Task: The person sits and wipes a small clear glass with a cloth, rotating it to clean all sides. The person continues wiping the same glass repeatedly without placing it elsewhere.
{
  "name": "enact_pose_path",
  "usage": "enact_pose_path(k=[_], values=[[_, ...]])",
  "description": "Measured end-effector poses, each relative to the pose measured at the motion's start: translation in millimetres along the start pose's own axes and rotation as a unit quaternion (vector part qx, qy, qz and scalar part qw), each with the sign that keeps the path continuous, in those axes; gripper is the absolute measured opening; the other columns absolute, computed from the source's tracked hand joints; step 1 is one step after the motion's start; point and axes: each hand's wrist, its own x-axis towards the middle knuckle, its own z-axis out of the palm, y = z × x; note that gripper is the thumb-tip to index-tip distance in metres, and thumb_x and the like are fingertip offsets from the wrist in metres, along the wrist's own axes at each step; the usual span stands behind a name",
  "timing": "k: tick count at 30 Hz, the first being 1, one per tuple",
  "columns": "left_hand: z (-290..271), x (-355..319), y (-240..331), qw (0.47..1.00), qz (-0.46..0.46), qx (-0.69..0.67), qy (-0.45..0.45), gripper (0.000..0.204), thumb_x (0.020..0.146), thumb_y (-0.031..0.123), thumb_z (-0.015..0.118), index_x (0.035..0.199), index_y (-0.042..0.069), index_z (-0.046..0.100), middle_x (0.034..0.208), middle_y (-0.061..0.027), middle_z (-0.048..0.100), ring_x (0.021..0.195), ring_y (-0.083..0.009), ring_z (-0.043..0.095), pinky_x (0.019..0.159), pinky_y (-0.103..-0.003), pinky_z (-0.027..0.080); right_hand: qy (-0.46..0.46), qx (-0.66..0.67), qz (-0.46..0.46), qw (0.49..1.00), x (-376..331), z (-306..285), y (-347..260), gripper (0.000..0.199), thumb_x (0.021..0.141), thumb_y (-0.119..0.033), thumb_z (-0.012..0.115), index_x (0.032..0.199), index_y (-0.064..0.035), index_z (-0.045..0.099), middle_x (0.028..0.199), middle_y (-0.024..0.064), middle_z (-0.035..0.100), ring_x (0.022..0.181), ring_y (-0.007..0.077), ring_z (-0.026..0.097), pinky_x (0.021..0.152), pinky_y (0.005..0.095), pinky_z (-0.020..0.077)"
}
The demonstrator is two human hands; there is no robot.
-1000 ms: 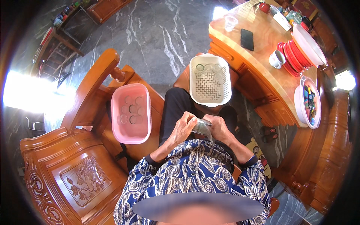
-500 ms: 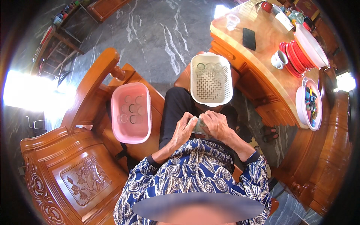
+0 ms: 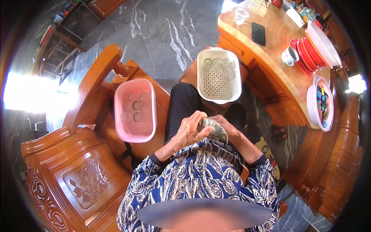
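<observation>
Above my lap, both hands come together at a crumpled grey-green cloth [image 3: 215,130]. My left hand [image 3: 189,129] curls round its left side, the thumb lying across the front. Fingers of my right hand [image 3: 227,127] are bent against its right side, partly behind it. Whether something sits inside the cloth is hidden by my hands. To the left, a pink basin [image 3: 135,136] holds several clear round glasses [image 3: 136,105]. Straight ahead stands a cream slotted basket [image 3: 219,101], with several clear glasses [image 3: 217,62] grouped at its far end.
The pink basin rests on a carved wooden chair [image 3: 87,185]. At right, a wooden table [image 3: 270,15] bears a phone [image 3: 258,34], a white mug [image 3: 290,56], red-rimmed stacked dishes [image 3: 303,57] and a tub of small coloured things [image 3: 313,106]. Slippers [image 3: 279,134] lie on the floor.
My hands have turned the cloth, so more of it shows between them. The left hand has opened its grip wider round it. The whole view has shifted slightly.
</observation>
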Motion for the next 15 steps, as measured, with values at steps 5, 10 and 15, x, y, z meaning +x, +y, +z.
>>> enact_pose_path(k=[5, 10, 15], values=[[10.8, 1.0, -14.1, 0.975, -0.164, -0.146, 0.025, 0.052, 0.093, 0.048, 0.051, 0.110, -0.001, 0.046, 0.083, -0.0151, 0.058, 0.073, -0.0237, 0.058, 0.067, -0.036, 0.047, 0.153, -0.151, 0.070, 0.974, -9.7, -1.5, -9.3, 0.011, 0.084, -0.010, 0.063, 0.080, -0.0012, 0.059, 0.076, 0.0059, 0.063, 0.070, 0.0169, 0.062, 0.059, 0.0268, 0.0465], [12.9, 1.8, -29.3, 0.932, -0.276, -0.233, -0.031, 0.055, 0.093, 0.058, 0.045, 0.090, 0.003, 0.048, 0.073, -0.0055, 0.050, 0.065, -0.0154, 0.051, 0.055, -0.029, 0.041, 0.202, -0.572, -0.151, 0.781, -9.3, 4.3, -16.2, 0.015, 0.076, -0.011, 0.063, 0.085, -0.0047, 0.053, 0.076, 0.0092, 0.055, 0.070, 0.0262, 0.061, 0.060, 0.0359, 0.0491], [8.0, -3.3, -21.7, 0.845, -0.341, -0.407, -0.065, 0.046, 0.093, 0.054, 0.048, 0.088, 0.008, 0.048, 0.073, 0.0000, 0.045, 0.064, -0.0106, 0.046, 0.052, -0.025, 0.036, 0.160, -0.689, -0.219, 0.672, -10.4, 12.7, -39.1, 0.025, 0.074, -0.017, 0.064, 0.093, -0.0040, 0.056, 0.077, 0.0055, 0.052, 0.073, 0.0204, 0.060, 0.060, 0.0324, 0.0493]])
